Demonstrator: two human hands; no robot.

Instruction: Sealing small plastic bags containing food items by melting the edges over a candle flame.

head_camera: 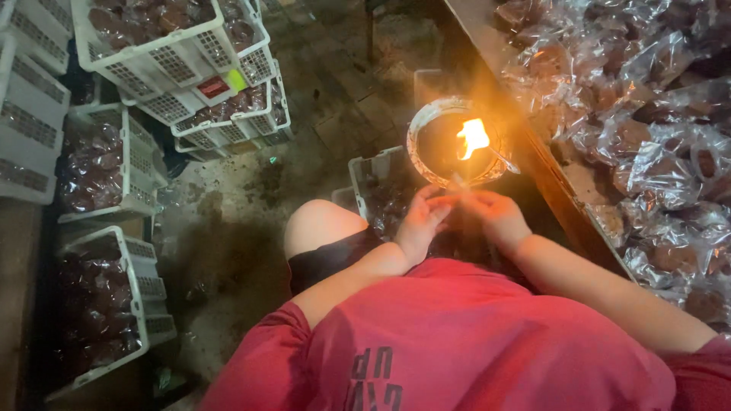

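Note:
My left hand [421, 221] and my right hand [493, 214] meet just below a round metal bowl [426, 120] in which a bright flame [473, 138] burns. Both hands pinch a clear plastic bag [457, 185], holding its edge up toward the flame. The bag's contents are hidden by my fingers. I sit low in a red shirt, with a bare knee [320, 224] to the left of my hands.
A long table [579, 179] on the right is piled with clear bags of dark brown food [655, 106]. A white crate [367, 173] stands under the bowl. Stacked white crates [183, 65] of the same bagged food line the left side over a dirty floor [228, 251].

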